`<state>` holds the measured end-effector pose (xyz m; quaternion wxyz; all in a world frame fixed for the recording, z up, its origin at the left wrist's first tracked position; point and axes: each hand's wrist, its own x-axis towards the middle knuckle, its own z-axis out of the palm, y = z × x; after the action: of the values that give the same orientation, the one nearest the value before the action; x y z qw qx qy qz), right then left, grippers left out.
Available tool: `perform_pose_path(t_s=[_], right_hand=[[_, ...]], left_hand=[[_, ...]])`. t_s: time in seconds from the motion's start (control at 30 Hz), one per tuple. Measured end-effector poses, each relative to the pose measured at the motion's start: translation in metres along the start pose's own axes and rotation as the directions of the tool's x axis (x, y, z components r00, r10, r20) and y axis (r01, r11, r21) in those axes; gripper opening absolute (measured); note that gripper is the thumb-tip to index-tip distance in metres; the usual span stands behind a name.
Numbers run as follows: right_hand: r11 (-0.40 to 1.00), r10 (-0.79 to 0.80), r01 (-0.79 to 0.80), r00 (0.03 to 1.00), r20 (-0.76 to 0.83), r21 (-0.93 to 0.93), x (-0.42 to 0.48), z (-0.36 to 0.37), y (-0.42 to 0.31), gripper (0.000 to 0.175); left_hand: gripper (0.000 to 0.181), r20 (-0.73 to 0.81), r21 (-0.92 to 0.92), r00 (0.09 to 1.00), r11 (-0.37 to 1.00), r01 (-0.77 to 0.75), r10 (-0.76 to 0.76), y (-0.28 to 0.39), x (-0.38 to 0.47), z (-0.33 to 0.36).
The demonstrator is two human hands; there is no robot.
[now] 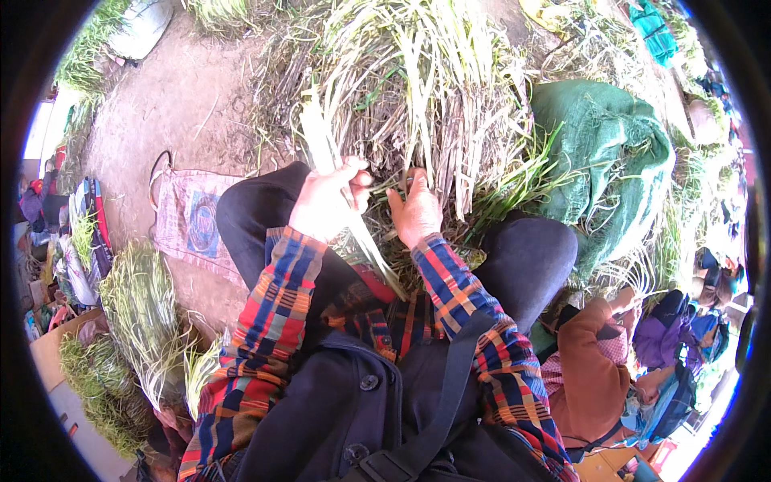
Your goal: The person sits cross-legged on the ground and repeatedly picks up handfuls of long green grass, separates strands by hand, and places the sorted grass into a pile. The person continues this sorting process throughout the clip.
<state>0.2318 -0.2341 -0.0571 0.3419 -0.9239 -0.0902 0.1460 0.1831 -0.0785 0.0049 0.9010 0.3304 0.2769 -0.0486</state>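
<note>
My left hand (328,199) is closed around a bundle of pale green plant stalks (376,253), which runs from above the fist down towards my lap. Just to its right, my right hand (417,208) has its thumb and fingers bent at the lower edge of a large heap of long-stemmed plants (446,114); some thin strands lie at its fingertips. Whether those fingers grip a strand is not clear. The heap has whitish, dry lower stems and greener leaves, and lies before my knees. Bright light washes out part of my left hand.
A green woven sack (596,162) lies right of the heap. A pink printed bag (205,223) lies on the earth floor by my left knee. Bundles of greens (141,307) stand at lower left. A co-worker in a brown top (593,373) sits close at my right.
</note>
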Motion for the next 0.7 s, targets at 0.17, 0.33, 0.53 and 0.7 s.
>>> perform_pose_path(t_s=[0.17,0.33,0.53,0.7], right_hand=[[0.834,-0.008,-0.08,0.988,0.157,0.546,-0.012,-0.064,-0.049,0.02],[0.65,-0.28,0.383,0.924,-0.262,0.657,-0.044,-0.15,-0.074,0.026],[0.904,-0.426,0.394,0.866,0.263,0.166,-0.041,-0.096,-0.044,0.021],[0.918,-0.393,0.363,0.886,0.247,0.159,-0.052,-0.079,-0.023,0.022]], left_hand=[[0.033,0.035,0.167,0.985,0.97,-0.175,0.171,0.012,-0.006,-0.005],[0.031,-0.031,0.243,0.938,0.913,-0.328,0.345,0.024,-0.013,0.006],[0.023,-0.019,0.27,0.979,0.943,-0.193,0.205,0.02,-0.011,0.011],[0.022,-0.008,0.266,0.999,0.963,-0.044,0.048,-0.001,-0.002,0.02]])
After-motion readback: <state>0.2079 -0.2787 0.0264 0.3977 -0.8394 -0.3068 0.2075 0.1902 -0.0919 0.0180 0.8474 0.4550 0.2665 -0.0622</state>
